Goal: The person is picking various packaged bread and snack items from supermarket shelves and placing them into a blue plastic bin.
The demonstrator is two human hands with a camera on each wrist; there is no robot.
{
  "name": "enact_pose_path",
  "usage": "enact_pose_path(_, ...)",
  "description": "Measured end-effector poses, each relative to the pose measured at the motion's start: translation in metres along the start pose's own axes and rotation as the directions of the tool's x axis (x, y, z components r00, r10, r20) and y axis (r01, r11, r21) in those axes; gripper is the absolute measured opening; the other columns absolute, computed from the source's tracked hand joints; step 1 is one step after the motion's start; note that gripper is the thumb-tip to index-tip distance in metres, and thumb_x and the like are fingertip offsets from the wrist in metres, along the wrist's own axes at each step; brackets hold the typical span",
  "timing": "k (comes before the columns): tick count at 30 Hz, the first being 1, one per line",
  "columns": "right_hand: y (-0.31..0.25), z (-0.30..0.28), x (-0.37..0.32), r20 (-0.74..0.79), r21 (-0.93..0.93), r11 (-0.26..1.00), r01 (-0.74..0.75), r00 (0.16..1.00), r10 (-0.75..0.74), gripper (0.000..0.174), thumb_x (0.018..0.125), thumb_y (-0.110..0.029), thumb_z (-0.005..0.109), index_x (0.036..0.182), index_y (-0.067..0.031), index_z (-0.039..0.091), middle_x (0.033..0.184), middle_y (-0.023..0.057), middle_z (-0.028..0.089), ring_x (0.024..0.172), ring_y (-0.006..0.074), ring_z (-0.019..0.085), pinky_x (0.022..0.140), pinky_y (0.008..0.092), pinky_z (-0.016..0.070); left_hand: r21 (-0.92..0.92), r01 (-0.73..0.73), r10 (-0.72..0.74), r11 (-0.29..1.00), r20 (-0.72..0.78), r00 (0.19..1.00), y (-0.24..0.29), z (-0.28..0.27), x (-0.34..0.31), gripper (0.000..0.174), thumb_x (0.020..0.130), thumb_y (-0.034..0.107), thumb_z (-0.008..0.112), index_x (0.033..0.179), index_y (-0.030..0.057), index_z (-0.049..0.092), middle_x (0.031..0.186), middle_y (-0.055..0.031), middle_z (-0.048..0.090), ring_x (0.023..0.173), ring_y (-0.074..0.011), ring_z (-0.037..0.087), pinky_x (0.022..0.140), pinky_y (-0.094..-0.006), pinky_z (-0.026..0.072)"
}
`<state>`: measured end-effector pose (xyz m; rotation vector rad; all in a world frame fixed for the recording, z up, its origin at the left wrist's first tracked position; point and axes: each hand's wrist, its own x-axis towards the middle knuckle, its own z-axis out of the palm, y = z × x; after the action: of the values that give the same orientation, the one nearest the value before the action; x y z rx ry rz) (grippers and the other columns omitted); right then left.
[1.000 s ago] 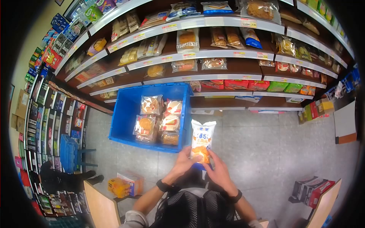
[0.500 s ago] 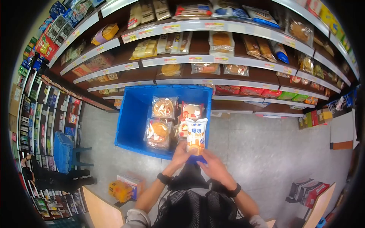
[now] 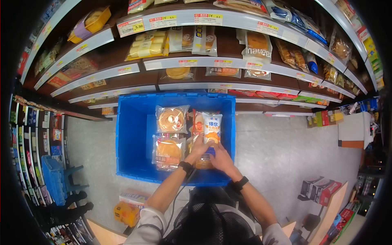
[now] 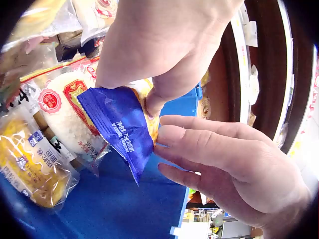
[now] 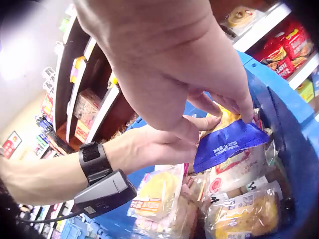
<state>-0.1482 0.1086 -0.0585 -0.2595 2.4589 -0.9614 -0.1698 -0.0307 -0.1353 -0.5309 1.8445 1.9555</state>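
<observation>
**Both hands hold one bread packet over the blue crate**

The bread packet (image 3: 212,125) stands upright above the right half of the blue crate (image 3: 132,122), held by its lower end, with the white and orange printed face towards the head camera. The left hand (image 3: 199,148) has a closed grip on that end. In the left wrist view its thumb and curled fingers (image 4: 152,102) pinch the blue crimped seam (image 4: 119,124). The right hand (image 3: 221,157) meets it from the other side. In the right wrist view its fingertips (image 5: 244,113) press on the top of the blue seam with the thumb just beneath, a light pinch with the fingers only slightly bent.

Under the packet the crate holds other clear-wrapped buns: a round one (image 3: 171,119) at the back and a yellow one (image 3: 168,151) nearer the person. The crate sits on the floor against store shelves (image 3: 183,63) stocked with packaged bread.
</observation>
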Motion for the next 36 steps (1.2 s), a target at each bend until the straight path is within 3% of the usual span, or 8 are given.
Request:
enact_pose_path(6, -0.001, -0.008, 0.016, 0.024, -0.033, 0.977, -0.212, 0.977, 0.213, 0.061, 0.083, -0.018, 0.060, 0.135, 0.0077, 0.041, 0.138, 0.0345, 0.039, 0.127, 0.0443, 0.043, 0.107, 0.0432, 0.0367, 0.006, -0.019, 0.019, 1.000, -0.006, 1.000, -0.034, 0.009, 0.059, 0.058, 0.082, 0.023, 0.073, 0.127, -0.0038, 0.048, 0.118, -0.0175, 0.060, 0.108, -0.0241, 0.059, 0.092, -0.0345, 0.0459)
enact_pose_path(14, 0.011, -0.004, 0.014, 0.052, 0.014, 0.980, -0.198, 0.979, 0.197, 0.060, 0.087, -0.020, 0.058, 0.137, 0.0062, 0.040, 0.136, 0.0326, 0.043, 0.128, 0.0410, 0.044, 0.108, 0.0410, 0.0356, 0.273, -0.109, 0.128, 0.956, -0.053, 0.990, -0.061, 0.004, 0.080, 0.056, 0.083, 0.023, 0.073, 0.124, -0.0067, 0.051, 0.112, -0.0174, 0.065, 0.100, -0.0233, 0.063, 0.089, -0.0324, 0.0488)
enact_pose_path(18, 0.017, -0.004, 0.014, 0.077, 0.008, 0.991, -0.131, 0.988, 0.130, 0.058, 0.087, -0.020, 0.058, 0.137, 0.0048, 0.042, 0.136, 0.0309, 0.045, 0.127, 0.0400, 0.045, 0.108, 0.0407, 0.0352, 0.581, -0.004, 0.090, 0.814, -0.120, 0.989, 0.013, 0.008, 0.041, 0.065, 0.078, 0.029, 0.076, 0.124, -0.0100, 0.050, 0.114, -0.0239, 0.063, 0.105, -0.0303, 0.062, 0.092, -0.0364, 0.0472)
enact_pose_path(21, 0.024, -0.009, 0.014, 0.088, 0.112, 0.988, -0.105, 0.991, 0.096, 0.057, 0.087, -0.019, 0.058, 0.136, 0.0043, 0.043, 0.135, 0.0287, 0.047, 0.127, 0.0389, 0.045, 0.109, 0.0406, 0.0345, 0.490, -0.126, 0.253, 0.862, -0.202, 0.946, -0.013, 0.007, 0.038, 0.068, 0.079, 0.029, 0.073, 0.129, -0.0080, 0.046, 0.124, -0.0286, 0.053, 0.116, -0.0405, 0.052, 0.100, -0.0422, 0.0410)
enact_pose_path(22, 0.019, -0.019, 0.011, 0.051, 0.143, 0.988, -0.052, 0.998, 0.045, 0.054, 0.086, -0.019, 0.058, 0.133, 0.0046, 0.045, 0.128, 0.0277, 0.053, 0.120, 0.0395, 0.051, 0.104, 0.0429, 0.0394, 0.520, -0.234, 0.391, 0.822, -0.216, 0.894, -0.006, 0.009, 0.029, 0.066, 0.082, 0.029, 0.073, 0.129, -0.0095, 0.046, 0.123, -0.0253, 0.055, 0.113, -0.0316, 0.056, 0.095, -0.0373, 0.0449)
enact_pose_path(26, 0.009, -0.052, 0.004, 0.035, 0.244, 0.970, -0.024, 0.999, 0.016, 0.047, 0.085, -0.015, 0.058, 0.129, 0.0007, 0.052, 0.096, 0.0219, 0.068, 0.089, 0.0371, 0.066, 0.081, 0.0391, 0.0516, 0.349, -0.226, 0.327, 0.910, -0.266, 0.907, 0.011, 0.025, -0.017, 0.060, 0.091, 0.023, 0.065, 0.136, -0.0067, 0.040, 0.131, -0.0231, 0.050, 0.119, -0.0278, 0.052, 0.100, -0.0360, 0.0425)
enact_pose_path(28, 0.020, -0.059, 0.000, 0.008, 0.280, 0.959, 0.040, 0.999, -0.044, 0.046, 0.086, -0.016, 0.058, 0.129, 0.0009, 0.052, 0.097, 0.0214, 0.068, 0.091, 0.0359, 0.066, 0.081, 0.0393, 0.0518, 0.161, -0.236, 0.274, 0.958, -0.279, 0.920, 0.014, 0.040, -0.032, 0.053, 0.094, 0.020, 0.060, 0.133, -0.0097, 0.040, 0.127, -0.0237, 0.049, 0.121, -0.0290, 0.051, 0.100, -0.0371, 0.0426)
enact_pose_path(36, 0.111, -0.142, -0.047, 0.054, 0.428, 0.889, 0.162, 0.978, -0.204, 0.046, 0.086, -0.015, 0.060, 0.128, 0.0018, 0.052, 0.115, 0.0231, 0.063, 0.104, 0.0315, 0.065, 0.087, 0.0379, 0.0515, 0.218, -0.202, 0.272, 0.955, -0.368, 0.889, 0.069, 0.155, -0.081, 0.048, 0.097, 0.023, 0.055, 0.134, -0.0052, 0.041, 0.131, -0.0230, 0.051, 0.122, -0.0291, 0.052, 0.101, -0.0364, 0.0426)
